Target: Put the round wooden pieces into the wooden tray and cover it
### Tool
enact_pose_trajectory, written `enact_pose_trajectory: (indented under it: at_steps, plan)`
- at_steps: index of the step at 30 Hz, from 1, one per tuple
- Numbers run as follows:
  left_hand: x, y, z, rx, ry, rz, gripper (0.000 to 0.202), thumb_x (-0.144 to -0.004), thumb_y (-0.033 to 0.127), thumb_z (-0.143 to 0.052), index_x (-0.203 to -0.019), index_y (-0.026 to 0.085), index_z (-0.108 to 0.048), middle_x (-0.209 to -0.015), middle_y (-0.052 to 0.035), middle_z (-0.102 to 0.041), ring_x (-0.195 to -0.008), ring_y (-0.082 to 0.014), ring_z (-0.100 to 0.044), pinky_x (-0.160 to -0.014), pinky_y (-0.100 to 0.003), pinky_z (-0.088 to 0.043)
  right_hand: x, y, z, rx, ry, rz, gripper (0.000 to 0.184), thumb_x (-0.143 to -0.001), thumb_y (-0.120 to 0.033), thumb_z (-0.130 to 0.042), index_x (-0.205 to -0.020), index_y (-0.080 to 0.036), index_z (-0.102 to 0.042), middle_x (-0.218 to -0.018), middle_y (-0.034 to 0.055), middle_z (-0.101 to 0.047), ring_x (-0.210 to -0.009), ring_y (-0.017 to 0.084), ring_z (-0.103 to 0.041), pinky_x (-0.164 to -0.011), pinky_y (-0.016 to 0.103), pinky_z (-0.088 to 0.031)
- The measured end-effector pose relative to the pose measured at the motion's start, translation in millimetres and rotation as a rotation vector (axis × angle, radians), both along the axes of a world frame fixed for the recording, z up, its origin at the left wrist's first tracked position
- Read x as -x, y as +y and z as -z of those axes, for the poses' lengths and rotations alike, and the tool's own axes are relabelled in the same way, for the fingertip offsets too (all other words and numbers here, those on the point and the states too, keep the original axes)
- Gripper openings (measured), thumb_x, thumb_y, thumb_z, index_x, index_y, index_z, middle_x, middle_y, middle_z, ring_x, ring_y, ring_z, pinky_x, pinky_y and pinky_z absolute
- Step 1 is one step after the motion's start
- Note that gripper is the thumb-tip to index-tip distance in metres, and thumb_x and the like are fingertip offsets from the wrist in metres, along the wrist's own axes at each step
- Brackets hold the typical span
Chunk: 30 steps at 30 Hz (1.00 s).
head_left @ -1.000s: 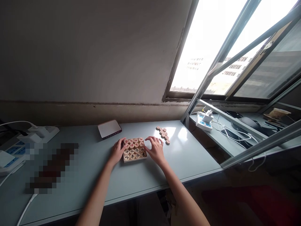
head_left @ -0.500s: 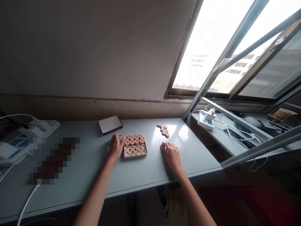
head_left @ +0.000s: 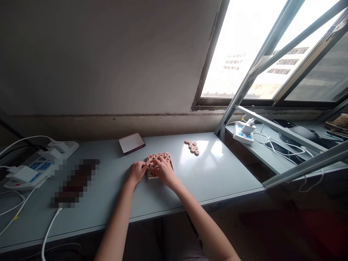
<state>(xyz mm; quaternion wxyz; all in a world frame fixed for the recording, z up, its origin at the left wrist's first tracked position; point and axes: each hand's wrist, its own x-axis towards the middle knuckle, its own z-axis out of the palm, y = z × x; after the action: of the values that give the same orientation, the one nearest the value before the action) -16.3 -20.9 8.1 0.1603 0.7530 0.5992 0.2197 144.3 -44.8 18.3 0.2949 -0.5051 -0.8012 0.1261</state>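
A small open box (head_left: 173,166) of round wooden Chinese chess pieces (head_left: 161,155) sits on the desk, the pieces in rows with red or black characters. My right hand (head_left: 164,169) is over the box, its fingers bent down and together at a chess piece near the left side; the hand hides most of that piece and several others. At the box's left edge rests my left hand (head_left: 136,171), fingers loosely apart and thumb reaching over the rim. Several loose chess pieces (head_left: 192,146) lie in a cluster on the desk to the right.
The box lid (head_left: 132,143) lies inside-up behind my left hand. Power strips with plugs and white cables (head_left: 29,174) occupy the left side, near a blurred-out patch. A metal frame (head_left: 239,94) rises at the desk's right end, with another power strip (head_left: 244,133) beyond it.
My right hand has moved left from the bare desk to above the box, carrying a chess piece. My left thumb has shifted over the box's edge. The view has turned slightly.
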Motion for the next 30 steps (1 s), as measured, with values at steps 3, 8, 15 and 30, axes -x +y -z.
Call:
enact_pose_trajectory:
  at_steps: [3,8,15,30]
  plan:
    - [2,1,0.0,0.006,-0.028,0.064,0.054,-0.087,0.054,-0.028,-0.053,0.020,-0.053,-0.060,-0.0038,-0.059,-0.060,-0.0163,-0.051,-0.056,-0.025,-0.029,-18,2,-2.8,0.028,0.015,-0.020,0.029,-0.085,-0.033,-0.055,-0.114,-0.030,-0.054,-0.100,0.0022,-0.061,-0.088,0.018,-0.057,-0.079,0.033,-0.038]
    - [1,-1,-1.0,0.023,0.015,0.044,0.047,-0.085,0.051,-0.036,-0.053,0.021,-0.052,-0.058,-0.0016,-0.056,-0.057,-0.0155,-0.049,-0.055,-0.025,-0.028,-97,14,4.3,-0.052,-0.162,0.469,0.028,-0.088,-0.027,-0.046,-0.113,-0.024,-0.057,-0.117,0.0077,-0.057,-0.106,0.024,-0.050,-0.086,0.039,-0.035]
    - [-1,-4,-4.6,-0.001,0.045,0.053,0.040,-0.080,0.053,-0.046,-0.056,0.021,-0.053,-0.063,-0.0020,-0.059,-0.061,-0.0164,-0.051,-0.057,-0.026,-0.030,-170,6,28.1,-0.068,-0.388,0.652,0.033,-0.089,-0.022,-0.035,-0.115,-0.019,-0.054,-0.123,0.0116,-0.055,-0.109,0.025,-0.049,-0.093,0.043,-0.026]
    - [6,-3,-1.8,0.046,-0.038,0.087,0.035,-0.083,0.043,-0.043,-0.061,0.020,-0.056,-0.070,-0.0018,-0.062,-0.067,-0.0161,-0.053,-0.064,-0.025,-0.034,-59,-14,-5.6,0.082,0.115,-0.033,0.026,-0.086,-0.035,-0.051,-0.110,-0.026,-0.057,-0.106,0.0044,-0.063,-0.090,0.018,-0.058,-0.082,0.034,-0.042]
